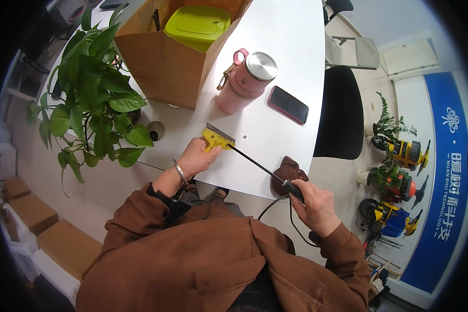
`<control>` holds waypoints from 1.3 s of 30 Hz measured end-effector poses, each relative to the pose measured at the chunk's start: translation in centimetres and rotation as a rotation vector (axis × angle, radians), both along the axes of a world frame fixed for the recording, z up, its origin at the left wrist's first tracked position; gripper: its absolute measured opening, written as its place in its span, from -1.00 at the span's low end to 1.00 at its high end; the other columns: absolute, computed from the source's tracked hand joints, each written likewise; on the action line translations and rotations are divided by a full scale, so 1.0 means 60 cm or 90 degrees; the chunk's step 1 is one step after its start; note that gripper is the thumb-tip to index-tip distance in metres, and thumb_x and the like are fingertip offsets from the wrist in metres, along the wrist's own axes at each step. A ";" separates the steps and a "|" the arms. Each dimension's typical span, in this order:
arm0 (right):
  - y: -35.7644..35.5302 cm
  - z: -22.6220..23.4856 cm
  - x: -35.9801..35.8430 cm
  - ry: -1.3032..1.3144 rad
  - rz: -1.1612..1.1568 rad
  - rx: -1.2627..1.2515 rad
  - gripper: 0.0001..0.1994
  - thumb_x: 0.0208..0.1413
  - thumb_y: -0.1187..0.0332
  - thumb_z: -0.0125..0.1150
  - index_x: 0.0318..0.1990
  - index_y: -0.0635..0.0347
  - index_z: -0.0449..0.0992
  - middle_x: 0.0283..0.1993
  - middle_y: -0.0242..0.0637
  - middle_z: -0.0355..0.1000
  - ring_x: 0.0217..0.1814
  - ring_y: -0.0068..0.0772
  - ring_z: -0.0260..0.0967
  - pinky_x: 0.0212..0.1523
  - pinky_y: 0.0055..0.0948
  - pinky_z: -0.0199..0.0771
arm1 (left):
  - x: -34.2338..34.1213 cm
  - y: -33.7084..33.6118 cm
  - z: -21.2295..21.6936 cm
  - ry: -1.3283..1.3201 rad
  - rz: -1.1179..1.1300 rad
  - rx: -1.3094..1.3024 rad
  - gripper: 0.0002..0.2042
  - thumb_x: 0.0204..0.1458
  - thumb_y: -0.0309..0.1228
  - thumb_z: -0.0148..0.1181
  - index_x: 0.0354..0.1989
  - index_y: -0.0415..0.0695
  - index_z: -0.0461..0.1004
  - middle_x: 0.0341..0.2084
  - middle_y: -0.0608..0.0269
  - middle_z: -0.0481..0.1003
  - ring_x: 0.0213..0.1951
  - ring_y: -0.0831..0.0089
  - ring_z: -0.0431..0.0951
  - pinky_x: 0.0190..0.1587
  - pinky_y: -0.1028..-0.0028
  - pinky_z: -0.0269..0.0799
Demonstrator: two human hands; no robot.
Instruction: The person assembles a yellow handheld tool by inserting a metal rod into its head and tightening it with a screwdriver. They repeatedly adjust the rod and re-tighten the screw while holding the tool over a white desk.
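Scraper (217,139), yellow with a metal blade, lies on the white table (275,62) near its front edge, blade edge toward 12 o'clock. Left hand (196,158) pinches its handle from 7 o'clock. Thin black rod tool (255,164) runs from the scraper toward 4 o'clock, its long axis diagonal; right hand (313,204) is fisted around the corded grip. Pink flask (246,79) stands behind.
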State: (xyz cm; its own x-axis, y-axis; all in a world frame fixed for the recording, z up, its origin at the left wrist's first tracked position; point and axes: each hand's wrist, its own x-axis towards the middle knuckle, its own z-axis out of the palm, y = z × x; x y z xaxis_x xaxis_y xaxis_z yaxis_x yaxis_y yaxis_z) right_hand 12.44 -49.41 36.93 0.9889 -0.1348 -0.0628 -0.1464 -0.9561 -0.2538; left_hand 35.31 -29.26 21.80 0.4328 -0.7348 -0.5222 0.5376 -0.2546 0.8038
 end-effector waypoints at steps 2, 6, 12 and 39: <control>0.000 -0.001 0.000 -0.007 0.003 0.002 -0.66 0.02 0.40 0.30 -0.02 0.10 0.44 -0.40 -0.29 0.42 -0.52 -0.15 0.42 -0.54 -0.26 0.41 | -0.001 0.000 -0.002 0.022 0.008 -0.009 -0.85 0.21 -0.41 0.13 -0.29 -0.26 0.42 -0.68 0.47 0.28 -0.69 0.69 0.21 -0.67 0.60 0.14; 0.000 -0.005 0.002 -0.015 0.004 0.002 -0.66 0.01 0.40 0.30 -0.02 0.10 0.44 -0.40 -0.29 0.41 -0.52 -0.17 0.42 -0.54 -0.27 0.41 | 0.001 0.000 -0.008 0.044 0.007 -0.018 -0.85 0.21 -0.41 0.13 -0.30 -0.25 0.41 -0.68 0.47 0.28 -0.69 0.69 0.21 -0.68 0.60 0.14; 0.005 0.006 0.008 0.025 0.027 -0.067 -0.66 0.00 0.41 0.30 -0.03 0.12 0.45 -0.44 -0.33 0.34 -0.53 -0.25 0.40 -0.57 -0.31 0.40 | 0.000 0.001 -0.014 0.020 -0.003 0.014 -0.84 0.20 -0.39 0.13 -0.34 -0.24 0.43 -0.66 0.45 0.32 -0.68 0.68 0.24 -0.67 0.60 0.16; -0.001 0.021 0.037 0.284 -0.318 0.410 -0.78 0.16 0.36 0.21 -0.14 0.34 0.49 -0.49 -0.21 0.47 -0.49 -0.39 0.39 -0.41 -0.44 0.40 | -0.008 -0.013 -0.050 -0.314 0.053 0.038 -0.68 0.12 -0.32 0.18 -0.24 -0.44 0.53 -0.46 -0.07 0.59 -0.40 0.21 0.59 -0.23 0.33 0.48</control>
State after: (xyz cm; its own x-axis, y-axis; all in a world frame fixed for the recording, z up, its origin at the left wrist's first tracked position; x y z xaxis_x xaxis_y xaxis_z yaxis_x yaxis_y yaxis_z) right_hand 14.69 -49.49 38.21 0.6916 -0.3452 -0.6345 -0.7152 -0.4495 -0.5351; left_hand 34.82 -30.03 18.82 0.6940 -0.6628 -0.2810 0.1180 -0.2804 0.9526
